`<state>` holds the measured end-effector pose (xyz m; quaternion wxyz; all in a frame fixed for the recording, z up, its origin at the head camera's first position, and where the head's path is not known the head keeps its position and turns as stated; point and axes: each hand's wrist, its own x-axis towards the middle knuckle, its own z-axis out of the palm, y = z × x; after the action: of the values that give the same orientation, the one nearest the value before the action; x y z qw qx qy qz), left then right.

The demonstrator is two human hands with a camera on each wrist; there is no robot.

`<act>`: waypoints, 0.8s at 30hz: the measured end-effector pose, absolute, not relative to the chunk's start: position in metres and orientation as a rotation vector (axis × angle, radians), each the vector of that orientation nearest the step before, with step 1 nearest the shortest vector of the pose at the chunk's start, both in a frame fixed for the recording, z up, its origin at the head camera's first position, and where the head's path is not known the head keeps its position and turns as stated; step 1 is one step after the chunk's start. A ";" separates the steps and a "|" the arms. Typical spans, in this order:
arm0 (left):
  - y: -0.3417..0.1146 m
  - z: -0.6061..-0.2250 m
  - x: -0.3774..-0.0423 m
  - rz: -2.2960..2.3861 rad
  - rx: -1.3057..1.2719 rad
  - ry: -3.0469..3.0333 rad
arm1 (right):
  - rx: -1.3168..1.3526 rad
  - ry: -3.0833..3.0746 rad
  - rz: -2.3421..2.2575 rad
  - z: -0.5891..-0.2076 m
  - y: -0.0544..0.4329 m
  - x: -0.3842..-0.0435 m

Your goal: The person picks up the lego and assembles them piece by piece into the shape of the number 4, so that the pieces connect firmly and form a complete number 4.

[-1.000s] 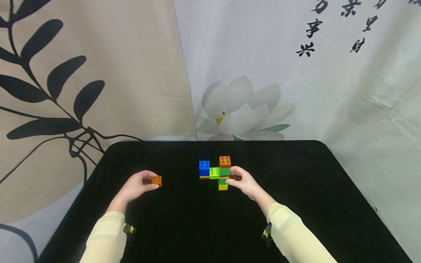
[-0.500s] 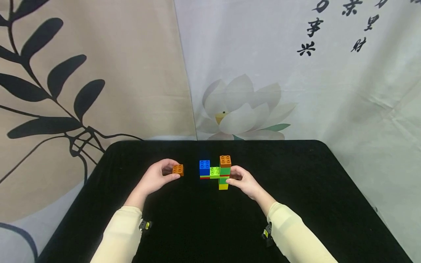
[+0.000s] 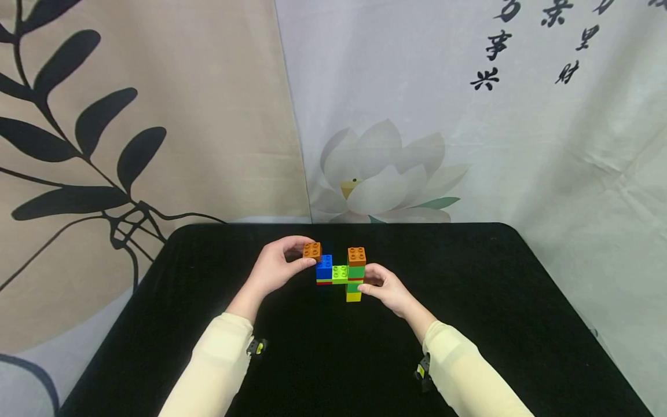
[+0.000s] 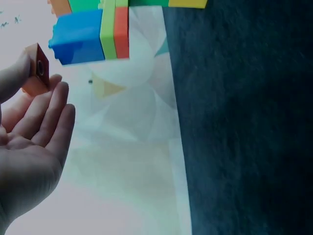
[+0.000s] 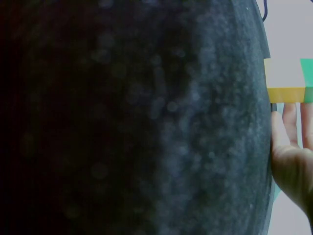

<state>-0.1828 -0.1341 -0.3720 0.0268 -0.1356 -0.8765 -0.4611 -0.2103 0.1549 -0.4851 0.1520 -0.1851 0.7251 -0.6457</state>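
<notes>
My left hand (image 3: 276, 267) pinches a loose orange toy brick (image 3: 312, 250) between thumb and fingers. The left wrist view shows this orange brick (image 4: 39, 71) just off the studded top of the blue brick (image 4: 78, 38), with a gap between them. That blue brick (image 3: 324, 267) stands on the left arm of a built brick structure, over thin light green and red layers. A light green part (image 3: 340, 273) joins it to a column topped by another orange brick (image 3: 356, 256), with green bricks and a yellow brick (image 3: 354, 296) at the bottom. My right hand (image 3: 384, 291) grips the column's right side.
A black-covered table (image 3: 323, 359) lies under both hands. Behind it hangs a curtain (image 3: 224, 116) printed with dark leaves, a pale lotus and characters. Dark wrist devices (image 3: 257, 347) sit at both cream sleeves.
My left hand has carried the loose orange brick right and upward, from well left of the structure to just above the blue brick. The right hand and structure have stayed still.
</notes>
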 end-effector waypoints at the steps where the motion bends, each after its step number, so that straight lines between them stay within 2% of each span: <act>1: -0.131 -0.371 -0.183 -1.430 -0.425 -2.709 | -0.534 2.082 -1.853 -0.485 0.155 -0.210; 17: -0.114 -0.376 -0.183 -1.398 -0.455 -2.730 | -0.539 2.080 -1.865 -0.486 0.153 -0.210; 24: -0.116 -0.381 -0.185 -1.372 -0.548 -2.695 | -0.528 2.085 -1.861 -0.486 0.154 -0.211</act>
<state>-0.1846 -0.1163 -0.3811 0.0338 -0.1783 -0.8763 -0.4462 -0.2108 0.1537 -0.4861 0.1482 -0.1835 0.7248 -0.6473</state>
